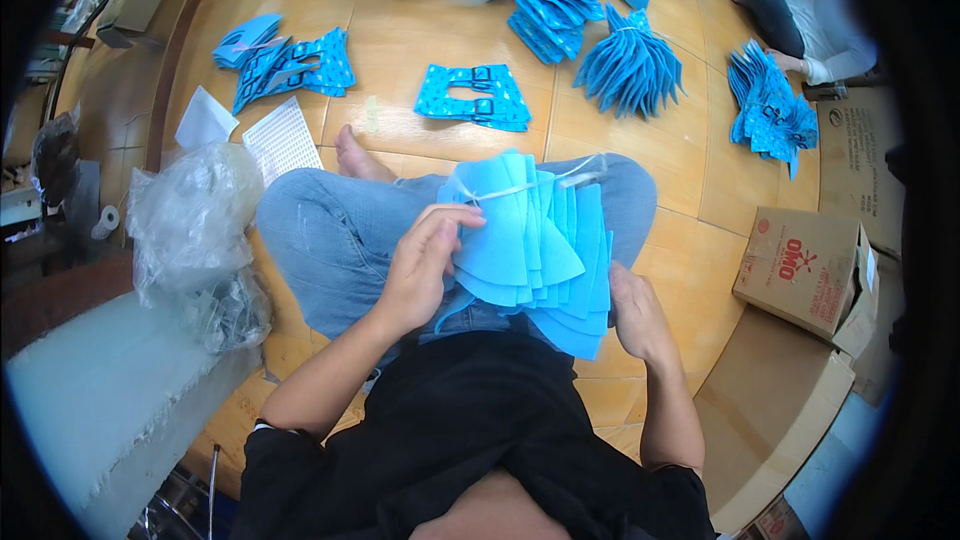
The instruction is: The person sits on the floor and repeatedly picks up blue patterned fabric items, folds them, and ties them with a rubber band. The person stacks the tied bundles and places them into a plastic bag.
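Now: fanned blue felt bundle being sorted on the lap

Person sits cross-legged on a tan tiled floor, w/ a fanned stack of plain light-blue felt pieces resting on the lap over blue jeans. A thin clear plastic tie runs across the top of the stack, near its narrow end.

Left hand: fingers curled onto the stack's left edge, thumb and fingertips pinching the upper layers, so the grip is closed on the felt. Right hand: sits at the stack's lower right edge, partly tucked behind the pieces; touching, prob. propping them, but can't tell how far the fingers are closed.

Step, as I judge it: leafing or counting through the pieces while the bundle is held by its tie. Next move would call for a steady hold from the right side while the left thumb peels off one layer at a time; felt is soft and clingy, so two pieces could lift together.

Around: a crumpled clear plastic bag just left of the knee; a flat set of dotted blue pieces with black buckles on the floor ahead; a tied fan of plain blue felt beyond that; a brown cardboard box to the right. Another person's sleeve shows at top right.
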The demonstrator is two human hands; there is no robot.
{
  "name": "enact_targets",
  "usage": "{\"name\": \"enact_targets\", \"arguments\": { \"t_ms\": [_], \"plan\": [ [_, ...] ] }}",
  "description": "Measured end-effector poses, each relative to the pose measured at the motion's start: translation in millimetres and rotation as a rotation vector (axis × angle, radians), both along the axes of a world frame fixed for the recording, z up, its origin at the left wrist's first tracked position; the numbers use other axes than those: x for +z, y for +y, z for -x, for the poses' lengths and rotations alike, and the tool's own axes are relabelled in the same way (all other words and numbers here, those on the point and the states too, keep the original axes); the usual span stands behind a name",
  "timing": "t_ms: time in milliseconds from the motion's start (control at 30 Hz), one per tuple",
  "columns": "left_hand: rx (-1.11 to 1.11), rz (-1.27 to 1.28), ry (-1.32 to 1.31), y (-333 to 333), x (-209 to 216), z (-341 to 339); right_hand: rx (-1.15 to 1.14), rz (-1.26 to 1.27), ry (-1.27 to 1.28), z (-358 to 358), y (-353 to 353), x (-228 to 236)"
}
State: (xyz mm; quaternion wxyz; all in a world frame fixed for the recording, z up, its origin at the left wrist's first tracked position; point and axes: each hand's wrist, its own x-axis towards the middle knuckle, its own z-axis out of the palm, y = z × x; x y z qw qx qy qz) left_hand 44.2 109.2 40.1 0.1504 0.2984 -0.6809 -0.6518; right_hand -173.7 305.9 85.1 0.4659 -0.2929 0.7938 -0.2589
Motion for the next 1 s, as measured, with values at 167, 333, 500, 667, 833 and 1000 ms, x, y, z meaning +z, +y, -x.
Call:
{"name": "enact_targets", "arguments": {
  "t_ms": [167,333,500,667,833,1000],
  "plan": [
    [-0.201,0.422,0.053,6.8,5.9,5.7,0.015,-0.037,-0.136,2.6,-8.3,11.7],
    [-0.067,0.675,0.091,40.2,10.7,16.7,-0.309,0.197,-0.499,-35.1,-47.0,-8.0],
    [0.214,0.658,0.028,30.4,-6.4,34.6,-0.053,0.196,-0.400,-31.1,-77.5,-22.1],
    [0.195,0.366,0.035,5.1,-10.7,39.6,0.129,0.395,-0.046,-9.8,-80.9,7.1],
    [0.326,0.168,0.044,-16.6,-19.3,41.6,-0.104,0.677,-0.130,32.2,-78.7,92.6],
    [0.434,0.108,0.127,-37.4,-35.7,33.5,-0.272,1.158,-0.160,85.1,-128.2,139.1]
  ]
}}
